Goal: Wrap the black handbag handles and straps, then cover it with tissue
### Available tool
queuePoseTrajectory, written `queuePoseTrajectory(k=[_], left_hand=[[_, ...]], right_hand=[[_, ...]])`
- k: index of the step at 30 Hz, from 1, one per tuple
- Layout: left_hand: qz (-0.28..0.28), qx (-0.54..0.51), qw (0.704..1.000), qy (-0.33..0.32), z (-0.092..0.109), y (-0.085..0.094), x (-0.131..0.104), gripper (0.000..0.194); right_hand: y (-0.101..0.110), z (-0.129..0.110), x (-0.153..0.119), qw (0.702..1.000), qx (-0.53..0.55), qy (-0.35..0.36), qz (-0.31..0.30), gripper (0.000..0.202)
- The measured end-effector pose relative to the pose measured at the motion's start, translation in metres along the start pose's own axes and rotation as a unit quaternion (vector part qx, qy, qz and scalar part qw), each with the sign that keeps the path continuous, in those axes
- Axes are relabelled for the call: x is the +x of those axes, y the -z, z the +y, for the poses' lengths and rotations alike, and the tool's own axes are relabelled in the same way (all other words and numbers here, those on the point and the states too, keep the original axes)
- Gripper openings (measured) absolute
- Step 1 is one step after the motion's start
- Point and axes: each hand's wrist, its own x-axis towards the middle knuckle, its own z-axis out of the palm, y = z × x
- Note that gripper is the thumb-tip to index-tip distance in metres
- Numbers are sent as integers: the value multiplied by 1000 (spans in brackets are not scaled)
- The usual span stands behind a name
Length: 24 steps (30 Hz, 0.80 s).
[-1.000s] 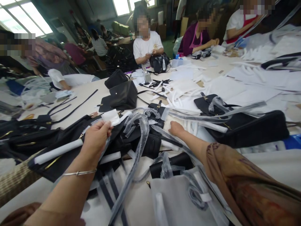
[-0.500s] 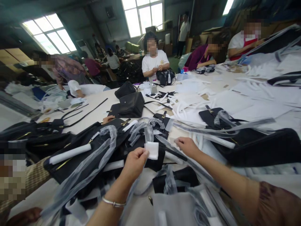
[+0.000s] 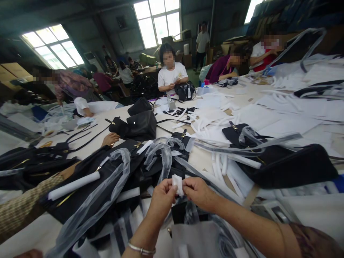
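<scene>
A small folded white piece of thin sheet (image 3: pixel 177 184), perhaps foam or paper, is pinched between my two hands in the lower middle. My left hand (image 3: pixel 163 196) grips its left side between thumb and fingers, and a silver bangle sits on that wrist. From the other side, my right hand (image 3: pixel 198 190) holds its right edge with closed fingertips. Just beyond my hands, clear plastic-wrapped handles (image 3: pixel 164 157) lie on black bags. Under my forearms are a translucent sheet (image 3: pixel 197 236) and part of another black piece.
A black bag (image 3: pixel 298 166) lies at right, another (image 3: pixel 88 186) at left with a white foam tube (image 3: pixel 73 185). A co-worker's hand (image 3: pixel 110 139) reaches in from the left near a black bag (image 3: pixel 142 125). White sheets (image 3: pixel 292 120) cover the right side. Several people work around the table.
My right hand has moved left and down to meet my left hand at the white piece. The co-worker's arm at left has reached farther across the table.
</scene>
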Motion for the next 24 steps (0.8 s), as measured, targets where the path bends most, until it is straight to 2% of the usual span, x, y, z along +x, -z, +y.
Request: queuePoseTrajectory(k=[3, 6, 9, 13, 16, 20, 24], left_hand=[[-28, -39, 999, 12, -1, 4, 1, 42], [-43, -42, 998, 26, 0, 9, -2, 39], [-25, -26, 999, 34, -1, 10, -7, 34], [11, 27, 999, 21, 2, 7, -20, 29], [18, 67, 998, 2, 5, 9, -35, 24], [-29, 12, 999, 19, 0, 23, -55, 34], [-100, -107, 984, 97, -13, 34, -71, 35]], right_hand=[[-3, -3, 0, 1000, 0, 3, -13, 19], [-8, -4, -3, 998, 42, 3, -36, 16], [-15, -3, -7, 996, 61, 13, -59, 21], [-25, -7, -10, 999, -10, -30, -9, 16], [-28, -12, -15, 997, -49, -58, 22, 17], [-28, -18, -29, 999, -17, -17, -23, 18], [-28, -20, -42, 996, 15, 22, -83, 18]])
